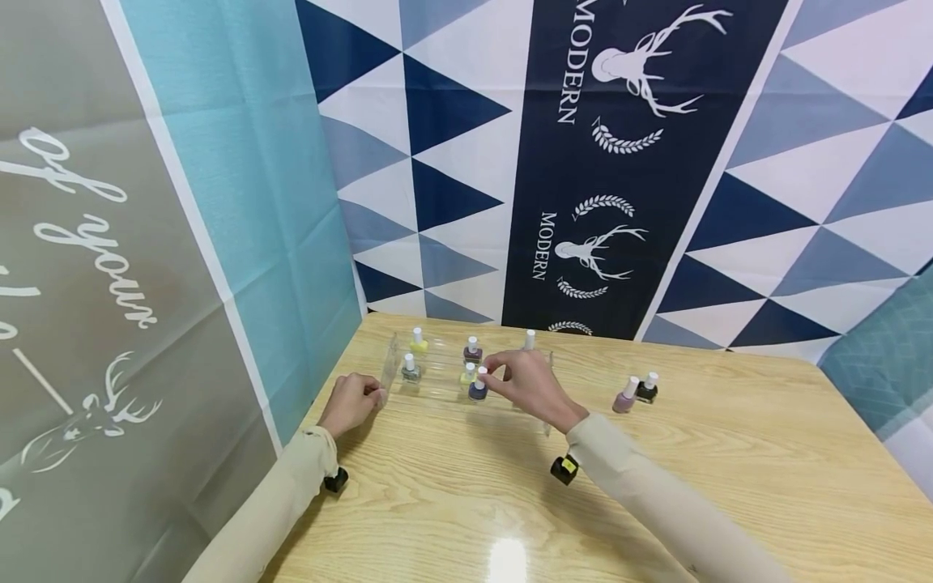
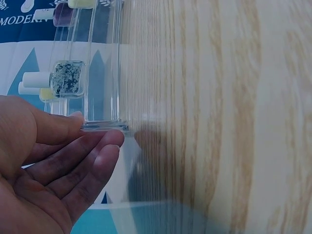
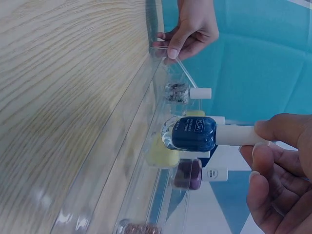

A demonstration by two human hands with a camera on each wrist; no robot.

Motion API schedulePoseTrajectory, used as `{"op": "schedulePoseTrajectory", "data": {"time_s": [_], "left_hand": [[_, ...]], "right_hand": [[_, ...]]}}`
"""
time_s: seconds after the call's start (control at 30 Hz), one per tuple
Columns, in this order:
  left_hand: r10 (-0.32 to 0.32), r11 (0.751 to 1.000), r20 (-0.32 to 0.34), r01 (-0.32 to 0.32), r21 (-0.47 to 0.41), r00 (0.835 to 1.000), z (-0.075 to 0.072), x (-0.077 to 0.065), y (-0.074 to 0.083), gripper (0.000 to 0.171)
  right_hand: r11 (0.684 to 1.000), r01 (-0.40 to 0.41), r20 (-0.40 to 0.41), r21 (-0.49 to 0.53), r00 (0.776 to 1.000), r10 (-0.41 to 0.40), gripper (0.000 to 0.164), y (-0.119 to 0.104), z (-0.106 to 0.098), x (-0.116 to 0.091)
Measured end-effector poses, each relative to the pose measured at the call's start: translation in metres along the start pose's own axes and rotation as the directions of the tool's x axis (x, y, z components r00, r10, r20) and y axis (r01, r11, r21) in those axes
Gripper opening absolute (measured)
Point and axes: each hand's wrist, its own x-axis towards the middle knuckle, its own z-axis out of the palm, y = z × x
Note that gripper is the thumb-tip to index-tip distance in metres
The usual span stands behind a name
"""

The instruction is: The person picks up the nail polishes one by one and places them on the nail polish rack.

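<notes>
A clear plastic rack (image 1: 391, 366) with tiered shelves stands on the table. My left hand (image 1: 353, 403) pinches the edge of its left end panel between thumb and fingers. My right hand (image 1: 538, 390) holds a dark blue nail polish bottle (image 3: 194, 134) by its white cap, over the front of the rack. On the rack stand a speckled nail polish (image 2: 68, 79) near the left end, a purple nail polish (image 3: 188, 174), and a pale yellow nail polish (image 3: 162, 152) behind the blue one. Another yellow nail polish (image 1: 419, 343) stands at the back left. The right hand partly hides the rack's right side.
To the right of the rack, a mauve nail polish (image 1: 624, 398) and a black nail polish (image 1: 647, 390) stand side by side on the wooden table (image 1: 729, 453). Patterned cloth (image 1: 459, 162) hangs behind the table, and more cloth (image 1: 240, 162) hangs along its left side.
</notes>
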Motion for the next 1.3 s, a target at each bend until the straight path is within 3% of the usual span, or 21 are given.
{"op": "schedulePoseTrajectory", "data": {"time_s": [0.67, 1.3], "left_hand": [[0.0, 1.0, 0.002, 0.0, -0.008, 1.0, -0.001, -0.001, 0.003, 0.021], [-0.006, 1.0, -0.002, 0.006, -0.013, 1.0, -0.001, 0.0, 0.004, 0.022]], "right_hand": [[0.998, 0.05, 0.041, 0.05, 0.998, -0.052, 0.005, -0.018, 0.022, 0.024], [0.996, 0.088, 0.039, 0.027, 0.995, -0.089, 0.005, -0.028, 0.044, 0.039]]}}
